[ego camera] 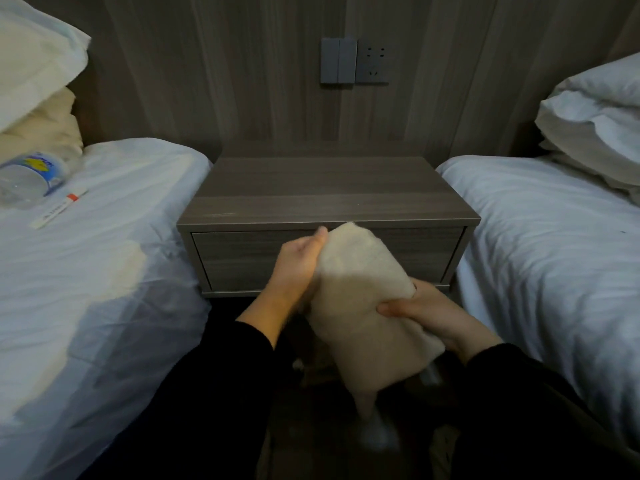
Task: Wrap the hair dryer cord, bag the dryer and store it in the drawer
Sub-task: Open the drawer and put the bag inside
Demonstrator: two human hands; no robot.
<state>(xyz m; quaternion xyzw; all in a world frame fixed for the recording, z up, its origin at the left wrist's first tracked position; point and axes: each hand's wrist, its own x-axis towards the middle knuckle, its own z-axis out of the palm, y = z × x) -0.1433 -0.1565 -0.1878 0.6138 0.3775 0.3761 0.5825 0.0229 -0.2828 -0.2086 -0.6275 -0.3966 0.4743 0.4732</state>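
Two hands are holding beige bag [360, 289] | left hand [298, 268] is clasping its upper side | right hand [433, 317] is squeezing its lower part | bag is hanging just before nightstand [325, 188], drawer [242, 258] closed

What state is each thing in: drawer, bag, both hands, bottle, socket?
Drawer: closed.
Cloth bag: bulging, tilted, held before the drawer.
Left hand: holds the bag's side.
Right hand: grips the bag.
Water bottle: lying on bed.
Wall socket: nothing plugged in.

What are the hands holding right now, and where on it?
Both hold the beige bag: left hand at its upper left side, right hand round its lower right part, thumb across the front. Contents hidden.
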